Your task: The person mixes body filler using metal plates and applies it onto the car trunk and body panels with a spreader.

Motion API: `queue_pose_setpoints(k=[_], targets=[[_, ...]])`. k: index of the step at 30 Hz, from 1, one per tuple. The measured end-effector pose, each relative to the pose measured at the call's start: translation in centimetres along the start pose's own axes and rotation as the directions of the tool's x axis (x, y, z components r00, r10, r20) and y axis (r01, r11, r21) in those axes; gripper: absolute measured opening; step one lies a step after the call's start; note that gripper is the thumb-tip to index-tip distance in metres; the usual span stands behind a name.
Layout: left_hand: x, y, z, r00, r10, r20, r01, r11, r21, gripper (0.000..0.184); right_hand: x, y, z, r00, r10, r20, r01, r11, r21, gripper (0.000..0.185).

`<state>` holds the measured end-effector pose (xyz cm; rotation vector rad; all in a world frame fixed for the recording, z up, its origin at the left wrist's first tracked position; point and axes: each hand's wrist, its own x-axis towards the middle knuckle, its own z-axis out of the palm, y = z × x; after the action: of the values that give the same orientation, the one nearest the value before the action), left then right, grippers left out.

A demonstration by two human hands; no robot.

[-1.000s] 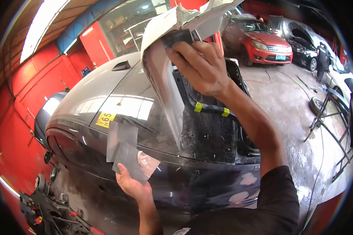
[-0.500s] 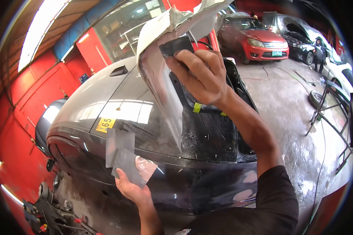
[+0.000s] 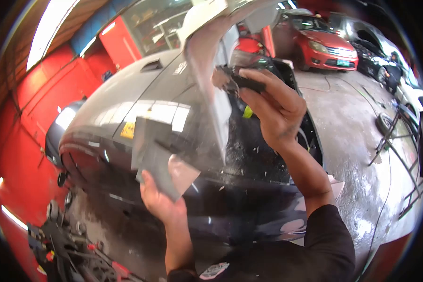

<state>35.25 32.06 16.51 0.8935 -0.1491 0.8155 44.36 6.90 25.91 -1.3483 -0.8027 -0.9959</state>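
My left hand [image 3: 162, 202] is closed on a stack of flat grey plates [image 3: 160, 162], thumb on top, with pinkish filler paste [image 3: 181, 176] on the right part. My right hand [image 3: 279, 110] pinches a dark spreader [image 3: 244, 81] whose left end carries some of the paste. Just left of the spreader rises a raised panel [image 3: 207, 56], whitish with pinkish-brown patches along its edge. Beneath both hands lies the dark car body [image 3: 113, 113], with a yellow sticker [image 3: 128, 130] left of the plates. Motion blurs the plates and spreader.
A red car [image 3: 317, 44] stands at the back right, with a person [image 3: 394, 75] near other cars. On the right are a metal stand [image 3: 399, 136] and a loose wheel [image 3: 385, 123]. Car parts [image 3: 66, 244] lie on the floor at lower left.
My right hand has come away from the raised panel, moving right and down, and the spreader has turned, showing paste. My left hand and the plates have shifted slightly up and right.
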Motion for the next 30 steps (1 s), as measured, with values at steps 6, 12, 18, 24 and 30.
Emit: queue_pose_setpoints(k=[6, 12, 18, 24, 30], targets=[[-0.8, -0.1, 4.5, 0.997, -0.073, 0.009, 0.074, 0.977, -0.202, 0.039, -1.9, -1.8, 1.2, 0.810, -0.456, 0.370, 0.422, 0.890, 0.173, 0.036], [-1.4, 0.6, 4.7, 0.993, -0.114, 0.023, 0.116, 0.958, -0.261, 0.039, -3.5, -1.7, 1.4, 0.729, -0.421, 0.539, 0.448, 0.890, 0.088, 0.037], [-0.8, 1.4, 3.7, 0.999, -0.037, 0.008, 0.038, 0.981, -0.192, 0.034, -2.4, -2.6, -0.8, 0.692, -0.383, 0.612, 0.537, 0.840, -0.081, 0.038], [-0.6, 1.1, 4.3, 0.991, -0.019, 0.134, 0.026, 0.998, -0.055, 0.039, -2.6, -3.5, 0.2, 0.577, -0.424, 0.698, 0.634, 0.772, -0.055, 0.032], [0.6, 1.2, 5.2, 0.996, 0.070, -0.049, -0.071, 0.997, -0.029, 0.036, -2.6, -3.5, -1.9, 0.658, -0.292, 0.694, 0.520, 0.843, -0.138, 0.027]])
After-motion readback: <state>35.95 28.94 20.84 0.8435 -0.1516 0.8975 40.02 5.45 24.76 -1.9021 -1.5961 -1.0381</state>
